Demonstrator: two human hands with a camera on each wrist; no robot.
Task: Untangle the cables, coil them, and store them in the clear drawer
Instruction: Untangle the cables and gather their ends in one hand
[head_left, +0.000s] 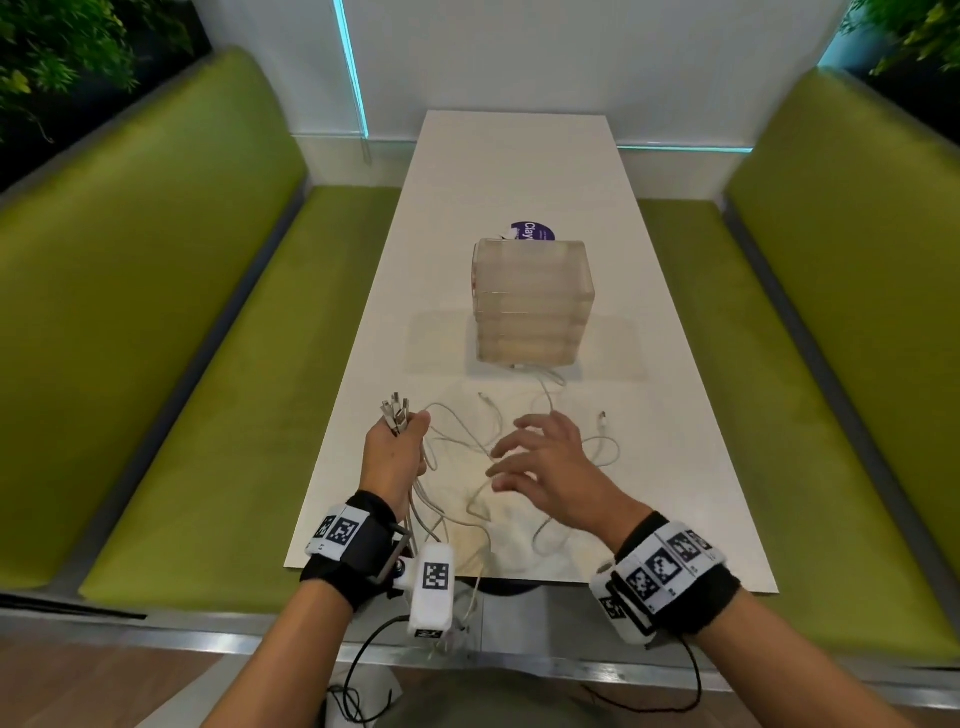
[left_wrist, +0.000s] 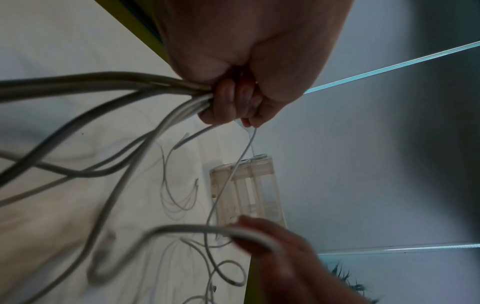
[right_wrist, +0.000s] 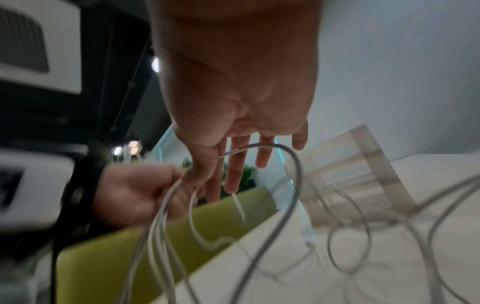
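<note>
- White cables (head_left: 467, 457) sprawl in loose loops across the pale worktop (head_left: 649, 415), and the left hand (head_left: 395, 457) has a whole bunch of them clamped in a closed fist, raised just off the surface at the near left edge.
- Look at the plug ends (head_left: 396, 410) fanning out above that left grip: gathering the connectors at one end looks like a way to give every cable a common starting point, so the tails can be teased apart below.
- Right hand (head_left: 540, 462) hovers just beside the left grip, fingers spread and straight, palm down over the tangle. It holds nothing firmly; in the right wrist view one loop (right_wrist: 285, 156) crosses in front of its fingers (right_wrist: 236, 164), though whether it actually rests on them I cannot tell.
- My read: that hand is fishing for a single strand to pull free of the knot.
- Beyond both hands, well apart from either grip, stands the clear drawer unit (head_left: 532, 301), all drawers closed as far as I can see, with one cable end trailing up to its base.
- Nothing is coiled yet, so untangling is the step in hand.
- Risk: tugging one loop could tighten crossings elsewhere or drag loose ends off the near edge.
</note>
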